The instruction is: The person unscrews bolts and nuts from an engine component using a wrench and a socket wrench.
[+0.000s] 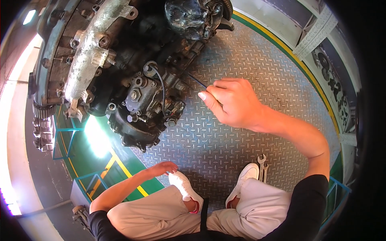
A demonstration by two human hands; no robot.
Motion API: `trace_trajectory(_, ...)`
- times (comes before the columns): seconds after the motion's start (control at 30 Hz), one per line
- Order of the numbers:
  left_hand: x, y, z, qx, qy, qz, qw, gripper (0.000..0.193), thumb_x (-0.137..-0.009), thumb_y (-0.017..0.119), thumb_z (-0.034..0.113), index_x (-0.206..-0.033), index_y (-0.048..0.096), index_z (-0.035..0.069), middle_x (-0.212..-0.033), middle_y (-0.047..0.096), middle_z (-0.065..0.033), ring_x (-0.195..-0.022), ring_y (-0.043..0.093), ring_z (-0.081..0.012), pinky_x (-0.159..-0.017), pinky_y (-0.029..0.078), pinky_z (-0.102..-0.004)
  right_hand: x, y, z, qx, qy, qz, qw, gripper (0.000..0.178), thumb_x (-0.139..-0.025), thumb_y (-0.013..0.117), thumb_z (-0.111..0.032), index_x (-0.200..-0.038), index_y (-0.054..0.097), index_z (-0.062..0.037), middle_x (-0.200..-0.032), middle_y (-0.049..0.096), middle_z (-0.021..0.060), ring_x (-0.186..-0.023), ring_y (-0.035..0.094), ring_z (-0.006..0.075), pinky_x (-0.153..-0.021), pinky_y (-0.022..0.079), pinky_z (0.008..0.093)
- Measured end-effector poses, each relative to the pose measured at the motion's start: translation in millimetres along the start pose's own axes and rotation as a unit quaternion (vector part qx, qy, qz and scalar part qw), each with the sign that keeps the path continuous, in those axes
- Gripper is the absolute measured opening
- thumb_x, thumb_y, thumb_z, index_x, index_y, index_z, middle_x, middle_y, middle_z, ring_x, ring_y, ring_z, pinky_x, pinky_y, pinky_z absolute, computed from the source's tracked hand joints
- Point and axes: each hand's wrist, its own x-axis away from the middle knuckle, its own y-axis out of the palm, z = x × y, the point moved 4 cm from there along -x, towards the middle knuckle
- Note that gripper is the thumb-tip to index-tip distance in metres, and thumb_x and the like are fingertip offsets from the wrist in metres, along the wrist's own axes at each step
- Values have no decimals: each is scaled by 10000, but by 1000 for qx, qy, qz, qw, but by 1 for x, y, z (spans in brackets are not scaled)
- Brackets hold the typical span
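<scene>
A large greasy engine [148, 44] fills the upper left, with a dark pump-like unit [140, 96] and a curved black cable on its near side. My right hand [233, 100] is closed around a tool with a thin dark shaft [197, 80]. Its grip is hidden in my fist, so its exact kind does not show. The shaft's tip reaches the engine's right side, next to the pump-like unit; contact cannot be made out. My left hand [163, 168] hangs above my left shoe, fingers loosely extended and holding nothing, apart from the engine.
Two open-end wrenches [262, 164] lie on the metal tread-plate floor [241, 140] beside my right shoe. A light-coloured rack [317, 32] with dark parts stands at the right. On the left are a green floor with yellow lines [120, 170] and blue metal frames [90, 182].
</scene>
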Motion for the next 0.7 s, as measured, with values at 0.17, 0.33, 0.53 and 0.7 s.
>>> trace_trajectory(0.17, 0, -1, -2, -3, 4, -2, 1000, 314, -996, 447, 235, -1260, 566, 115, -1153, 623, 2, -1101, 560, -129, -941, 450, -324, 13, 13, -2, -22, 12, -11, 1000, 303, -901, 609, -231, -660, 560, -54, -558, 518, 109, -519, 562, 325, -459, 451, 442)
trace_trajectory(0.33, -1, 0, -2, -4, 3, 0, 1000, 346, -963, 482, 285, -1254, 576, 123, -1138, 633, 10, -1093, 572, -135, -938, 456, -333, 43, 43, 12, -40, 44, -74, 995, 236, -913, 583, -226, -750, 558, -56, -672, 553, 119, -571, 584, 337, -503, 467, 465)
trace_trajectory(0.53, 1, 6, 8, -12, 9, 8, 1000, 355, -953, 493, 302, -1250, 577, 125, -1152, 624, 2, -1092, 569, -134, -938, 451, -327, 63, 83, 38, -132, 153, -239, 950, 176, -923, 549, -232, -932, 535, -58, -942, 598, 155, -798, 619, 389, -703, 489, 509)
trace_trajectory(0.7, 3, 4, -2, -14, 6, 5, 1000, 340, -974, 466, 284, -1253, 569, 120, -1155, 618, 6, -1106, 558, -130, -944, 444, -326, 58, 85, 47, -165, 157, -221, 948, 148, -890, 553, -185, -952, 544, -50, -955, 620, 166, -823, 625, 373, -726, 490, 482)
